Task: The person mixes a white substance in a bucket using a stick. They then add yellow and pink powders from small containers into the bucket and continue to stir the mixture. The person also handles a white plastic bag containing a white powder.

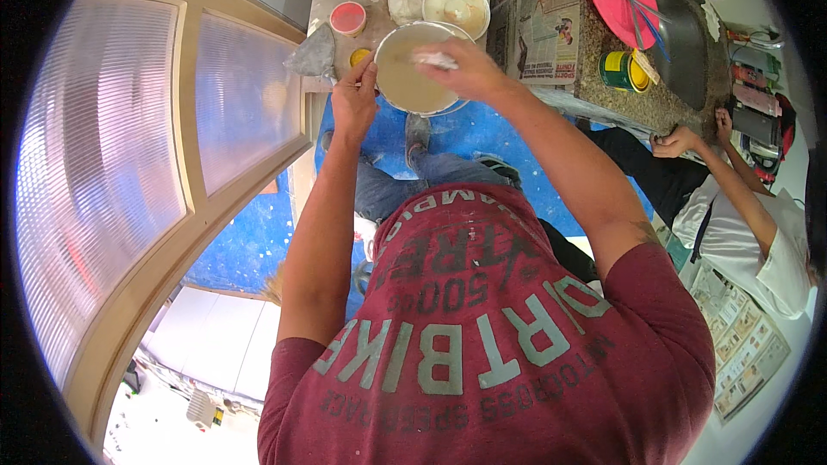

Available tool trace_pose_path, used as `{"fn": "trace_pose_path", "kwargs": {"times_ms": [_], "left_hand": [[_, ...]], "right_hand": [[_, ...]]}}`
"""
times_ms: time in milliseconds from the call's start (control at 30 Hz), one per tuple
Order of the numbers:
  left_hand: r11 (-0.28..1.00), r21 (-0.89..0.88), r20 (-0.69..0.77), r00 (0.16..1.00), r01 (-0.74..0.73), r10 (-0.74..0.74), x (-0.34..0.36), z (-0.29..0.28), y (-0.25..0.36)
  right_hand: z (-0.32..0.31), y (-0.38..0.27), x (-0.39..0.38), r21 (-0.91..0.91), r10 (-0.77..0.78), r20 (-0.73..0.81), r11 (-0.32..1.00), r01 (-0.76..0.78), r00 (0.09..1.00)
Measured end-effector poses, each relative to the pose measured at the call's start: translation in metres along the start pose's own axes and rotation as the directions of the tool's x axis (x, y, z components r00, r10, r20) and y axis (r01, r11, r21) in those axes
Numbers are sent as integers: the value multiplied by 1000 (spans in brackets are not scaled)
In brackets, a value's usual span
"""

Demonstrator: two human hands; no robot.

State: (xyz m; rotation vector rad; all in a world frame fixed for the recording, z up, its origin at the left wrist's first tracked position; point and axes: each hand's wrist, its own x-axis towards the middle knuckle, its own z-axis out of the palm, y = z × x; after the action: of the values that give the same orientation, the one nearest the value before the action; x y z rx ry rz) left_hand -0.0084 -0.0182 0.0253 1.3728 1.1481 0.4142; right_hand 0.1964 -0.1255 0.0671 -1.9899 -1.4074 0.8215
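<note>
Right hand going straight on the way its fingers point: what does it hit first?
Right hand: likely the left rim of the bucket, close to the left hand. Depth is unclear; if high enough, it may clear the rim.

The blue floor (245, 241) is flecked with white. On the left, ribbed translucent panes (112, 146), brightly lit, are set in a wooden frame (200, 217); the granite surface (620, 103) is partly covered with newspaper (543, 9).
</note>
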Motion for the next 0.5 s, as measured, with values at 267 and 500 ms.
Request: {"fn": "trace_pose_path", "kwargs": {"times_ms": [267, 500], "left_hand": [[1000, -12, -10, 1000, 7, -7, -1, 0, 4], [999, -44, -17, 1000, 5, -6, 2, 1, -1]], "right_hand": [[-9, 2, 27, -251, -137, 37, 957, 142, 990], [-18, -11, -23, -256, 71, 249, 967, -5, 966]]}}
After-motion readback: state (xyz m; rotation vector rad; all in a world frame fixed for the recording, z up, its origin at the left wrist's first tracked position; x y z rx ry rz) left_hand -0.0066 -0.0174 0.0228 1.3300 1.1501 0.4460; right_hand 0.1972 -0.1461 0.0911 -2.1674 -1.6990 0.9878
